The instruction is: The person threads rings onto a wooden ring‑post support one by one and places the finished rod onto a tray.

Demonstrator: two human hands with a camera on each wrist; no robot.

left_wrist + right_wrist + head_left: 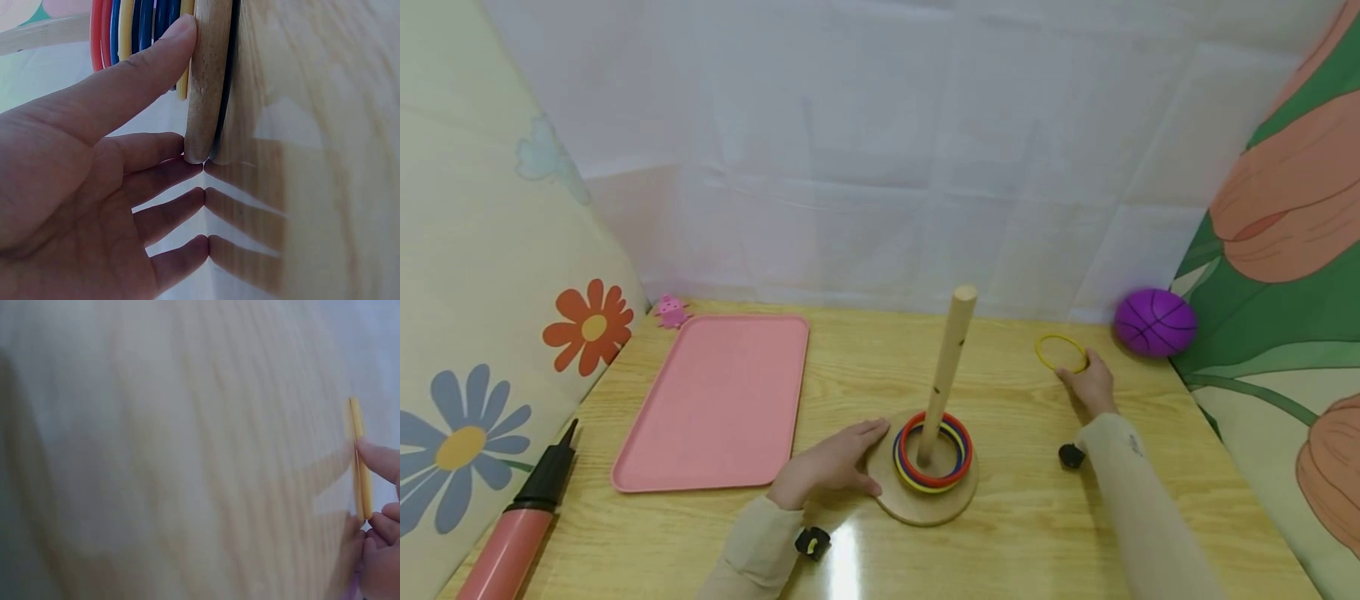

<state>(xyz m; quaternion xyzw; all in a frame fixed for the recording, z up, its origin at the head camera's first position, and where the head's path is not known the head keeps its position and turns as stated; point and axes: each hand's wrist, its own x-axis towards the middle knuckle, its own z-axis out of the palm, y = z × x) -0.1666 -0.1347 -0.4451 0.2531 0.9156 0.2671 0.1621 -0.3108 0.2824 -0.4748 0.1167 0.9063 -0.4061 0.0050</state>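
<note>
A round wooden base [928,511] with an upright wooden peg [952,358] stands at the front middle of the table. Red, blue and yellow rings [964,467] lie stacked around the peg's foot. My left hand [835,461] rests against the left edge of this base, its fingers spread and nearly straight; in the left wrist view its thumb [144,69] touches the base beside the rings. At the back right, my right hand [1092,386] pinches the near right rim of a single yellow ring [1039,351], which lies flat on the table in the right wrist view.
A pink tray [722,400] lies to the left, with a small pink toy [672,312] by its far corner. A purple ball [1155,322] sits at the back right. A pink and black pump-like object [523,525] lies along the left edge. White cloth [880,167] hangs behind the table.
</note>
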